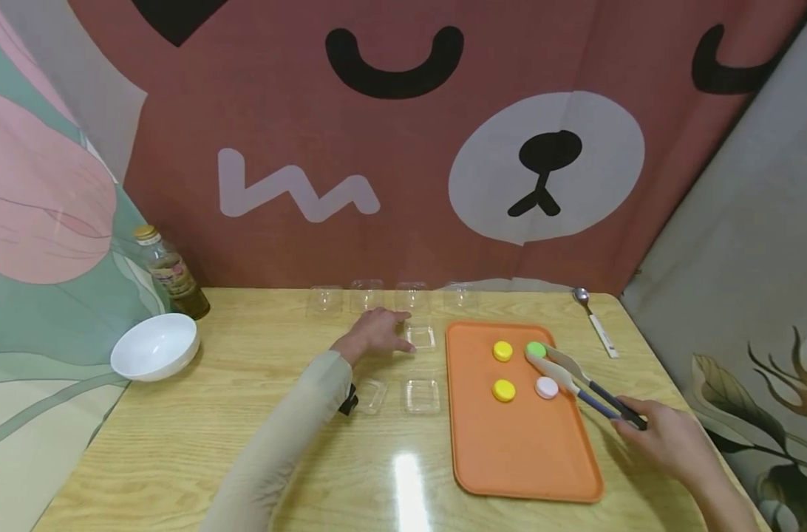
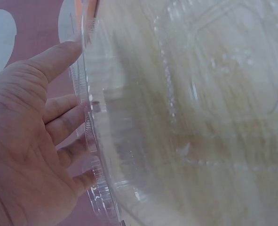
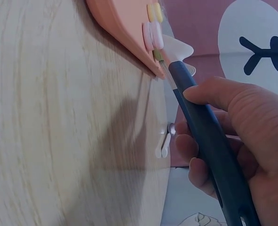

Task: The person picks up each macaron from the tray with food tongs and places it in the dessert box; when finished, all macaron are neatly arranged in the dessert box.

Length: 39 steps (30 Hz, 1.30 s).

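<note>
My left hand [image 1: 380, 330] reaches across the table with thumb and fingers spread beside a small clear plastic box [image 1: 420, 338]. In the left wrist view, the fingertips [image 2: 69, 117] are close to clear plastic edges; whether they touch is hard to tell. My right hand [image 1: 672, 440] grips a pair of tongs [image 1: 598, 405] by the dark blue handles. Their pale tips are at a green macaron [image 1: 535, 349] on an orange tray [image 1: 523, 458]; a firm pinch cannot be made out. Two yellow macarons [image 1: 504, 390] and a pink macaron [image 1: 547, 387] lie nearby.
More clear boxes [image 1: 421, 397] stand left of the tray, with several along the back edge [image 1: 367, 295]. A white bowl [image 1: 156, 347] and a bottle [image 1: 177, 277] with a yellow cap are at the left. A spoon [image 1: 599, 329] lies at the back right.
</note>
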Each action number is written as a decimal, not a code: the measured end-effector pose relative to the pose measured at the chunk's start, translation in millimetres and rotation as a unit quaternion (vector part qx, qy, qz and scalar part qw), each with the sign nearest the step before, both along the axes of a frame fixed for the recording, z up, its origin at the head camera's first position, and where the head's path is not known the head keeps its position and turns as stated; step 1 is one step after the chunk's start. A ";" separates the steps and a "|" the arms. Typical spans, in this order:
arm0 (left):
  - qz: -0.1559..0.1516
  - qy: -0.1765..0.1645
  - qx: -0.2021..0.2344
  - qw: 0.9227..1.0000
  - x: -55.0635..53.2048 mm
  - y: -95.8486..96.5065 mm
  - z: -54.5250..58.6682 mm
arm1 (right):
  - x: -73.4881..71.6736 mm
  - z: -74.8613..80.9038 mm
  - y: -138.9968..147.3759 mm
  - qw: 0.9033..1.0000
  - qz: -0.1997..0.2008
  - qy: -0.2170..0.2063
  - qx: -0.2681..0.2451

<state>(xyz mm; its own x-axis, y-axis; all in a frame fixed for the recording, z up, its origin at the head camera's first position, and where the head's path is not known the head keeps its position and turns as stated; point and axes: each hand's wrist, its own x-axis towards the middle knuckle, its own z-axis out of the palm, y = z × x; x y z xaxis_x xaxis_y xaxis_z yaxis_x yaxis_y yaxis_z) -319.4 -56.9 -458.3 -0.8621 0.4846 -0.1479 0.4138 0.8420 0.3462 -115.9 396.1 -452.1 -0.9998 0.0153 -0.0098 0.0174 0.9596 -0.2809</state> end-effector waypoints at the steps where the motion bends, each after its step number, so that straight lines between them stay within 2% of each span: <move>1: -0.001 -0.002 -0.001 1.000 0.2 0.2 -0.2 | 0.3 0.3 0.1 1.000 -0.001 -0.001 -0.001; 7: 0.003 -0.011 0.005 1.000 1.4 0.7 0.3 | -0.4 6.1 -0.7 1.000 -0.004 -0.003 -0.001; 15: 0.002 -0.021 -0.001 1.000 -0.2 2.6 1.8 | -4.0 19.9 -4.2 1.000 0.006 0.017 -0.006; 27: 0.002 -0.019 -0.003 1.000 -1.1 3.3 3.7 | -24.4 43.1 -18.0 0.999 0.021 0.028 0.002; 39: 0.003 -0.028 -0.004 1.000 -0.3 3.5 5.1 | -49.2 44.2 -44.2 0.997 0.068 0.043 -0.016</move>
